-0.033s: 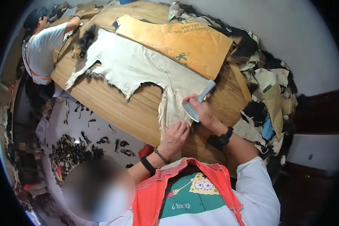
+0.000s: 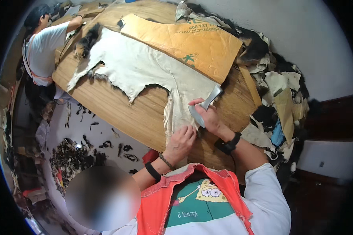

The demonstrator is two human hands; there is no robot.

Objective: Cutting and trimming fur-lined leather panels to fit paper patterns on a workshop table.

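A pale hide (image 2: 129, 64), skin side up with dark fur at its ragged edges, lies across the wooden table. My left hand (image 2: 179, 143) is closed at its near narrow end, fingers bent together on the skin; the fingertips are partly hidden. In my closed right hand (image 2: 212, 119) is a grey metal hand tool (image 2: 213, 95). One end of it is broad and rounded, close above the hide, and the other flares out past my fingers. Whether the rounded end touches the skin, I cannot tell.
A yellow-brown paper sheet (image 2: 176, 43) lies along the hide's far edge. Hide and fur scraps (image 2: 276, 82) pile up at the right, beside a wooden strip (image 2: 250, 86). Dark offcuts (image 2: 72, 156) litter the floor at the left. Another person (image 2: 47, 51) works at the far left.
The grey tool in my right hand has tilted and shifted slightly left. My left hand stays on the hide's near end.
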